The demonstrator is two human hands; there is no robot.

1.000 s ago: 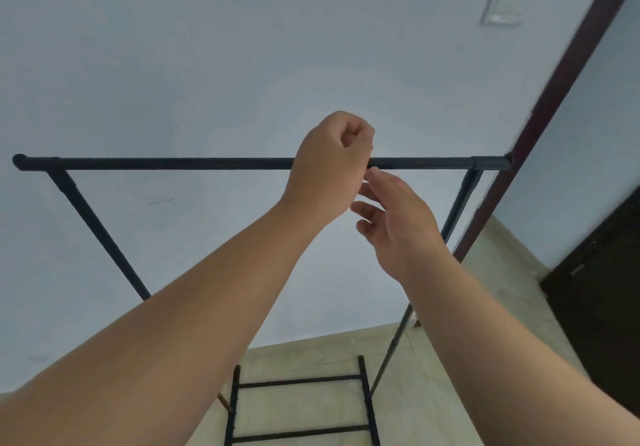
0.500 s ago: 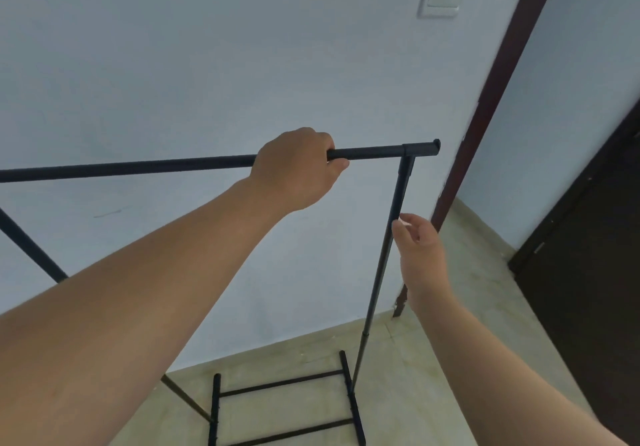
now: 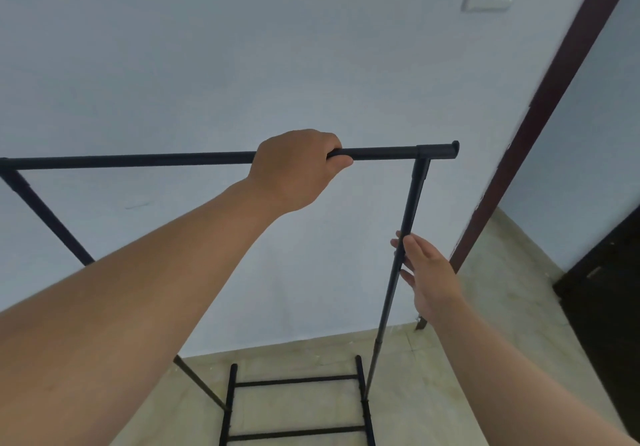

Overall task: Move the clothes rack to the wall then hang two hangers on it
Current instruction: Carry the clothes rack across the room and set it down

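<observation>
Left hand (image 3: pixel 294 172) clasps the top rail (image 3: pixel 138 161) for control; right hand (image 3: pixel 427 272), spread wide (fingers extended), braces the upright (image 3: pixel 412 210) just beside it.

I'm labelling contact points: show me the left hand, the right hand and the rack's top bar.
left hand (image 3: pixel 294 172), head view, back of the hand
right hand (image 3: pixel 431 272), head view, palm
top bar (image 3: pixel 138 160), head view, bare middle stretch

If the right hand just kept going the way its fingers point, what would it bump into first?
The right hand is open, its fingers aimed up and forward beside the rack's right upright pole. It seems to touch that pole already; beyond it, probably the wall. Depth is unclear.
</observation>
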